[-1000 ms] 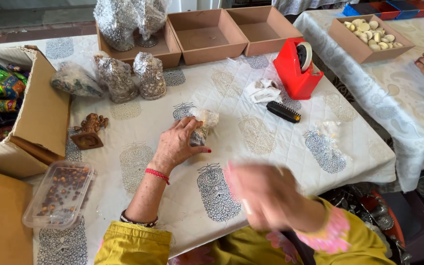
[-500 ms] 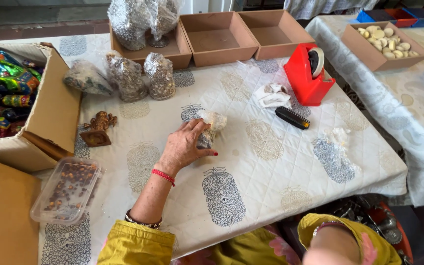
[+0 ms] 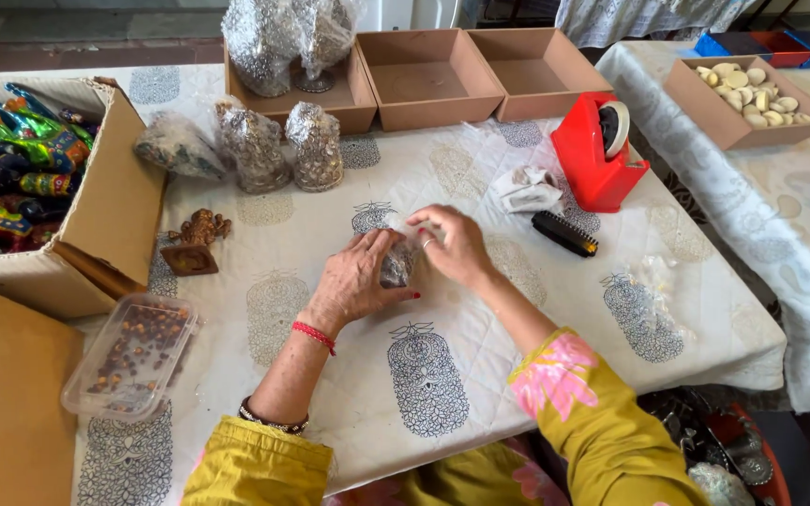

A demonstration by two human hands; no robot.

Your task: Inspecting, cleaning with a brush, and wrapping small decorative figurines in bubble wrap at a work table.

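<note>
Right now both hands, left hand (image 3: 353, 281) and right hand (image 3: 457, 245), clasp a small wrapped figurine (image 3: 396, 265) mid-table (film crinkly); loose fingers could let the wrap slip open.
</note>
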